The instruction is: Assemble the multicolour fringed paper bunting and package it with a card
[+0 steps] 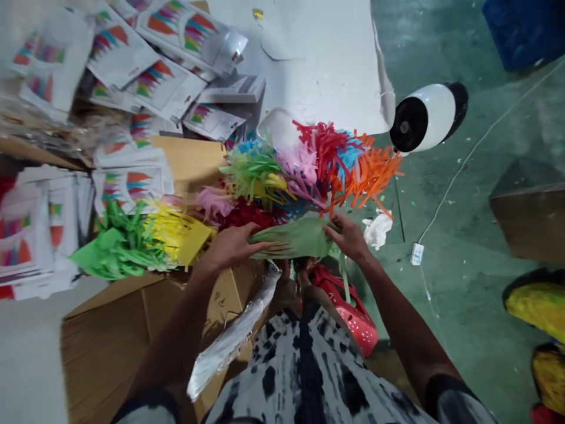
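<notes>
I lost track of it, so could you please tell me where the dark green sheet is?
Head view, centre: the dark green sheet is held between the left hand and right hand, just below the coloured paper fringes.

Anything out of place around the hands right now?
Yes. A crumpled white wad lies on the green floor beside the right hand holding green paper, amid scattered paper scraps; the printed packs at upper left are heaped askew.

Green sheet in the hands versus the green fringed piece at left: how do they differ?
The green sheet is held between the left hand and right hand; the green fringed piece lies untouched beside yellow paper. The sheet is duller, the piece brighter. Both look like paper.
</notes>
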### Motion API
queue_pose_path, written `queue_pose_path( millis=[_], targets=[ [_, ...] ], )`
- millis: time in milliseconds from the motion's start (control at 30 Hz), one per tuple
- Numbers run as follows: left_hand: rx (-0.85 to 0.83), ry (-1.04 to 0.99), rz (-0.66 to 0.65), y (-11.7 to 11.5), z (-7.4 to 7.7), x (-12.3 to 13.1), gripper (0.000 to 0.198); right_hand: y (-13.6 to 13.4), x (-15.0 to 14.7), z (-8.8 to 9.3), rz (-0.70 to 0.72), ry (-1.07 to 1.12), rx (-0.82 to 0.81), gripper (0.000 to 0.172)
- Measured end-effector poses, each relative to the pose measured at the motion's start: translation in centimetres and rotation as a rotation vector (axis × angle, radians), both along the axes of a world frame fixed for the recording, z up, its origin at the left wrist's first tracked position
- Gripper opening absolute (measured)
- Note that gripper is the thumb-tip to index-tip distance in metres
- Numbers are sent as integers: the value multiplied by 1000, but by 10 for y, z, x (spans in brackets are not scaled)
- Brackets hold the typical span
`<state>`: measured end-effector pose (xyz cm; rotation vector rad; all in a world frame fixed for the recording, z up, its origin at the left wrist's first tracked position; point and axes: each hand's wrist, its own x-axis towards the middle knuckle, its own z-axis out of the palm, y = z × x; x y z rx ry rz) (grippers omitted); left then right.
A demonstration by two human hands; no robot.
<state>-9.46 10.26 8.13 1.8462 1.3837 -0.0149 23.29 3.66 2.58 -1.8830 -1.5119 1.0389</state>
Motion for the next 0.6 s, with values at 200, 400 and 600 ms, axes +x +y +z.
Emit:
queue_pose_path(
  millis=[200, 400, 600],
  targets=[
    [527, -71, -372, -63, -33, 74, 69, 13, -6, -33, 5, -35, -116, 21],
    [463, -62, -497, -80, -100, 99, 59, 10, 10, -32, 47, 166, -198, 46],
    [536, -37, -364, -91, -110, 94, 59, -11, 55, 11, 60, -161, -144, 57]
  ],
)
